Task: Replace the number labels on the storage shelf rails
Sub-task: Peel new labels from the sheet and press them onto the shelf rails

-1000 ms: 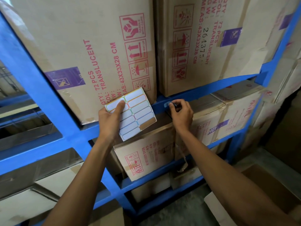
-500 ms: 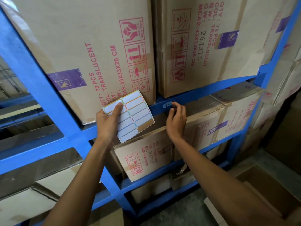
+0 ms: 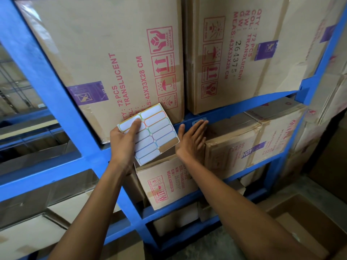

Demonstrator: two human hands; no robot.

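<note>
Blue steel shelving (image 3: pixel 62 102) stacked with brown cardboard cartons (image 3: pixel 105 59) fills the storeroom view, the boxes printed in red with handling symbols and the words "72 PCS TRANSLUCENT". A person's left hand (image 3: pixel 123 142) holds a sheet of blank labels (image 3: pixel 152 132) in front of the horizontal shelf rail (image 3: pixel 244 107), its grip closed on the sheet with the thumb pressed across the upper left labels; one slot at the sheet's lower right shows bare brown backing. The right hand (image 3: pixel 191 139) is spread flat, fingers extended and holding nothing, fingertips (image 3: pixel 201 123) touching the rail just below a small label (image 3: pixel 197 121) stuck on its blue face, between the two upper cartons. More cartons sit on the shelf below, behind both forearms.
</note>
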